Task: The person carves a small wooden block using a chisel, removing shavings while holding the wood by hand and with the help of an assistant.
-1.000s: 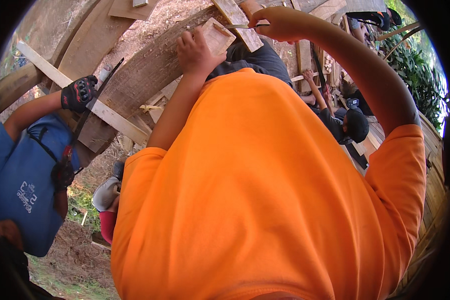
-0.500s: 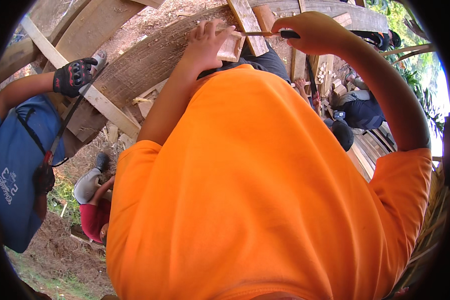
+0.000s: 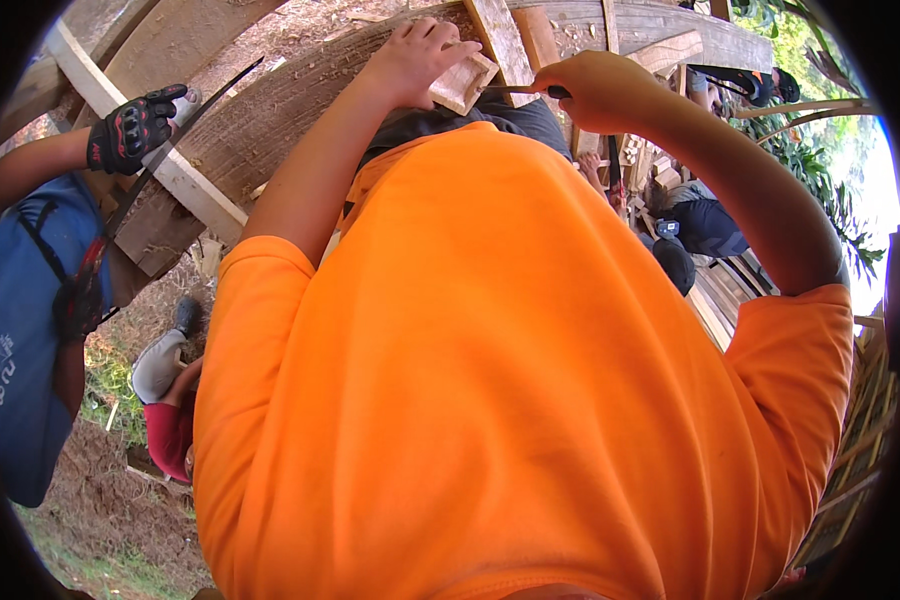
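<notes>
Wooden block in left hand, right hand gripping tool at edge

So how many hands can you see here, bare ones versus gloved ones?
Bare hands: 2, the left hand on a small wooden block and the right hand gripping a thin tool.
Gloved hands: 1, a co-worker's black glove.
Total: 3

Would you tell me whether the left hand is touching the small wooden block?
Touching. The head view shows the left hand with its fingers wrapped over the small wooden block, pressing it against the wide plank.
</notes>
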The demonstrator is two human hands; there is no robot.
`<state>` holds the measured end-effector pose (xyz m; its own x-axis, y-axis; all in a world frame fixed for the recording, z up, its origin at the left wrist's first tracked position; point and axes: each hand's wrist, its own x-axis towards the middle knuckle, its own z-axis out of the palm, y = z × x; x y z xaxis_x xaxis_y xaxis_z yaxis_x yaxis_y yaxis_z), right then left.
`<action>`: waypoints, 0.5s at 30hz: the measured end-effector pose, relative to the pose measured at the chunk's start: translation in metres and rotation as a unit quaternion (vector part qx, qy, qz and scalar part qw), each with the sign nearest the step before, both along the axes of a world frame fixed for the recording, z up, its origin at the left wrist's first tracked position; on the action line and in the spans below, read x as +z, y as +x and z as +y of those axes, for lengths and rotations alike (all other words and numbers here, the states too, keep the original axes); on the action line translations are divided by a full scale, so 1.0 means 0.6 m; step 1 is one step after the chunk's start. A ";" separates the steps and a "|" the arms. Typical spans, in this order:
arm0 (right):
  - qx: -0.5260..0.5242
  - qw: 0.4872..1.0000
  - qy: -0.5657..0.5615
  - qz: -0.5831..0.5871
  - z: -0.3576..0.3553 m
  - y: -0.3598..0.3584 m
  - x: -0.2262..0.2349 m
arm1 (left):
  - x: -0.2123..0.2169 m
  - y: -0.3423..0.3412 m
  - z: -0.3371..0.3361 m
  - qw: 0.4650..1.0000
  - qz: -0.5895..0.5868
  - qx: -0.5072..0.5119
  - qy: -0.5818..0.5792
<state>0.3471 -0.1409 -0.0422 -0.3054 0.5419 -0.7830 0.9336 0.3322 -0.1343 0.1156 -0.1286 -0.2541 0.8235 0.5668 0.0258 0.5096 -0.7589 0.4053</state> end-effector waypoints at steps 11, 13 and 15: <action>-0.008 1.000 0.009 -0.007 -0.002 -0.002 -0.005 | 0.006 0.004 0.001 0.999 0.029 -0.005 -0.011; 0.000 1.000 0.017 -0.020 0.000 -0.008 -0.001 | 0.010 0.005 0.002 0.999 0.046 -0.005 -0.007; 0.004 0.999 0.019 -0.029 0.001 -0.012 -0.004 | 0.010 0.006 0.002 0.998 0.070 -0.008 -0.002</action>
